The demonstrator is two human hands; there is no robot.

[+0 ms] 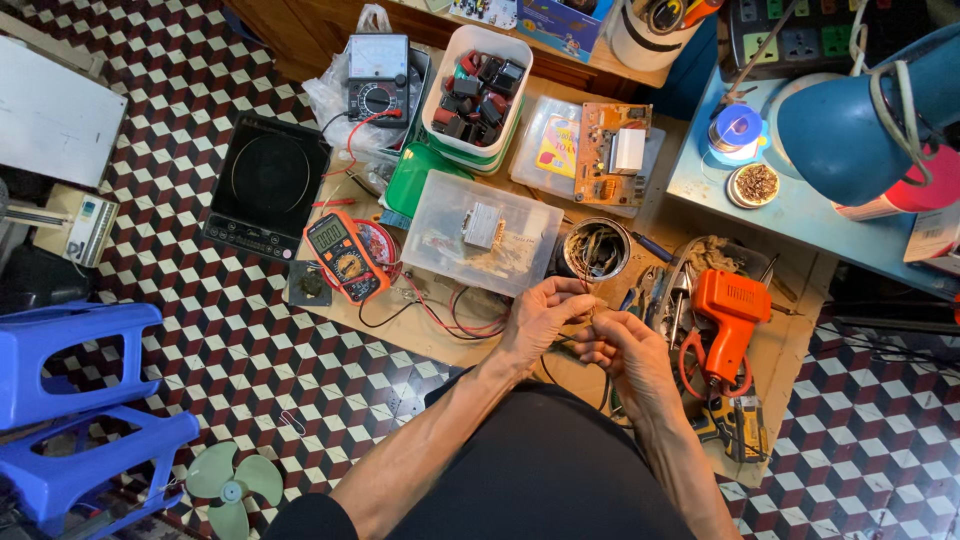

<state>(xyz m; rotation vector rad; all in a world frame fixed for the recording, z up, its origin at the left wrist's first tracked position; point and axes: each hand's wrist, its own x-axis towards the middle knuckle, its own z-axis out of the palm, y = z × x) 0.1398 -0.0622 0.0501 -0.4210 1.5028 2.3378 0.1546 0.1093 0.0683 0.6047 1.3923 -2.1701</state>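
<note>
Under your hands a low wooden board is lying on a floor of red, white and black checked tiles. Your left hand and your right hand are meeting over the board, fingertips pressed together, both pinching a small thin piece of wire between them; what it is exactly is too small to tell.

Just beyond your fingers a round metal tin is holding tangled wires. To the left of it a clear plastic box is lying with a lid on, and further left an orange digital meter is resting with red leads. Close to your right hand an orange gun-shaped tool is lying among hand tools.

Far beyond your hands a white tub is holding red and black small parts, beside a bare circuit board on a flat packet with a yellow label. A black flat cooker is sitting on the floor at far left.
</note>
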